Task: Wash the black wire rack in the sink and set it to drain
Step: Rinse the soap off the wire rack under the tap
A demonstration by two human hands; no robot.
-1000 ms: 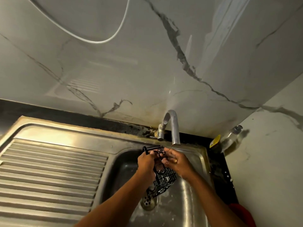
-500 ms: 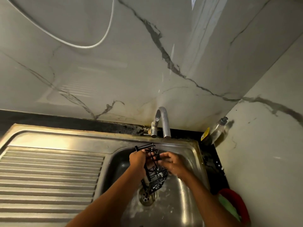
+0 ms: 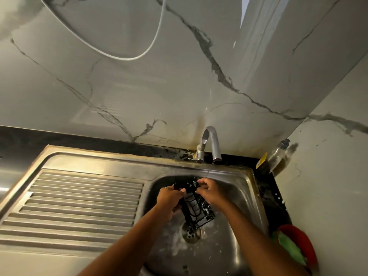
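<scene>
The black wire rack (image 3: 196, 211) hangs tilted over the steel sink basin (image 3: 242, 198), above the drain (image 3: 191, 234). My left hand (image 3: 169, 202) grips its left side. My right hand (image 3: 211, 191) pinches its upper end. A thin stream of water falls from the tap (image 3: 212, 144) onto my right hand's fingers. Foamy water lies around the drain.
The ribbed steel draining board (image 3: 79, 204) lies left of the basin. A soap bottle (image 3: 275, 156) stands in the back right corner. A red dish with a green sponge (image 3: 294, 246) sits on the dark counter at the right. A white cable (image 3: 139, 54) hangs on the marble wall.
Both hands have kept hold of the rack and turned it a little under the tap. The camera has tilted, so the sink sits lower in view.
</scene>
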